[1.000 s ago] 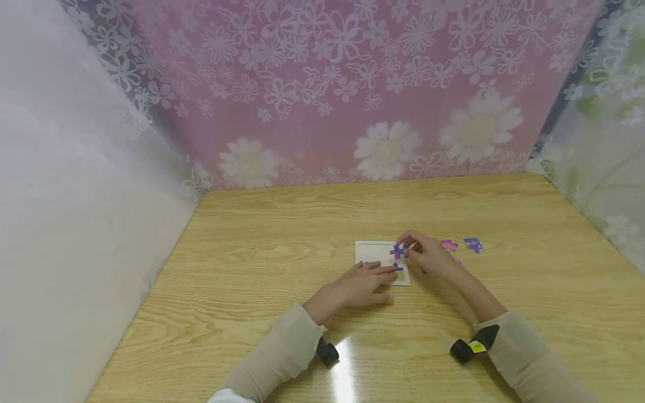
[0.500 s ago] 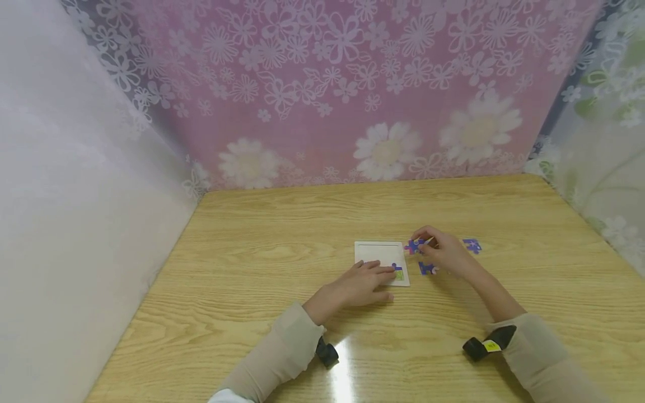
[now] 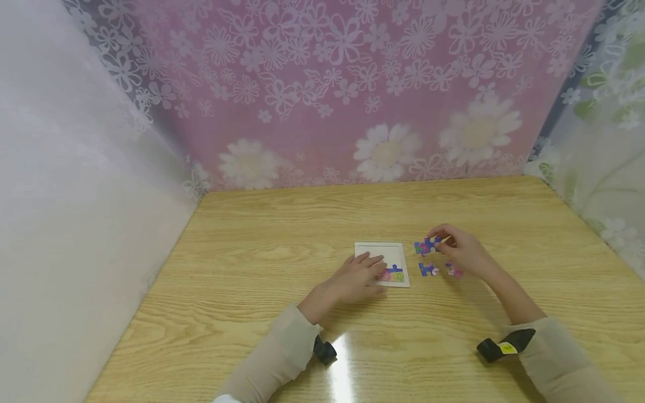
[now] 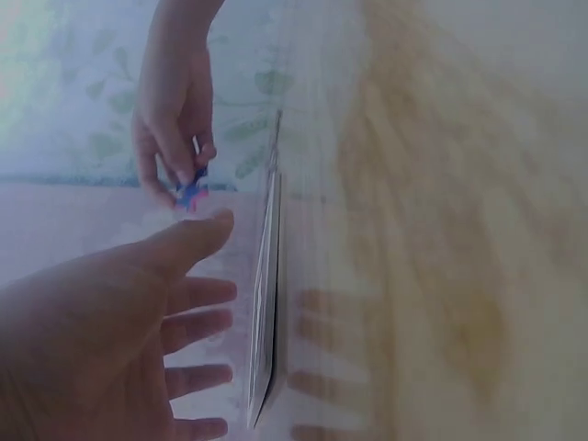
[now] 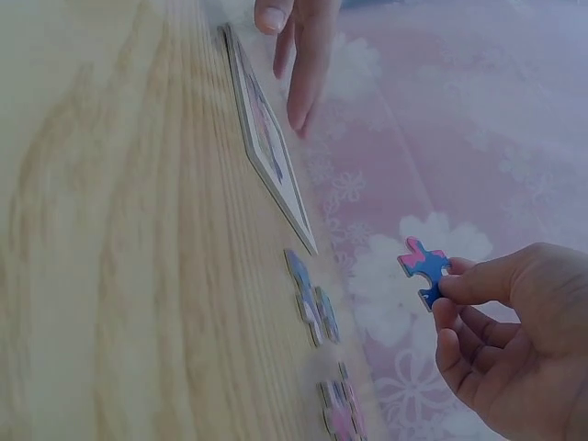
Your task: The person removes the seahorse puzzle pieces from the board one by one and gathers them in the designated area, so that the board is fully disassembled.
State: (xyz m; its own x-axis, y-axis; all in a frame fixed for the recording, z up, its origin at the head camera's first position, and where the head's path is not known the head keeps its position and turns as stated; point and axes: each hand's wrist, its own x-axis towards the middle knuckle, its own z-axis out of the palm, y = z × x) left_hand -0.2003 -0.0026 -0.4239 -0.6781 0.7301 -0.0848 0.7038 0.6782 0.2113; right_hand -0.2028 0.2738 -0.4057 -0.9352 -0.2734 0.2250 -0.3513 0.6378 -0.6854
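Bimanually: a pinch at right, a spread at left

Right of centre in the head view, the right hand (image 3: 466,253) pinched a blue-and-pink jigsaw piece (image 5: 432,265) between thumb and fingers, raised clear of the table; in the right-wrist view its remaining fingers were curled. The left hand (image 3: 353,279) grasped nothing: its fingers were straight and spread over the lower left of a shallow, square, white puzzle tray (image 3: 370,249), though contact could not be judged. Blue, pink and green pieces (image 3: 397,276) lay in the tray's lower right. Right of the tray, a blue-purple loose piece (image 3: 425,270) and a pink loose piece (image 3: 454,271) rested apart on the pale wood-grained table (image 3: 282,240). Pink fabric with white flowers (image 3: 302,134) spanned the upper frame.
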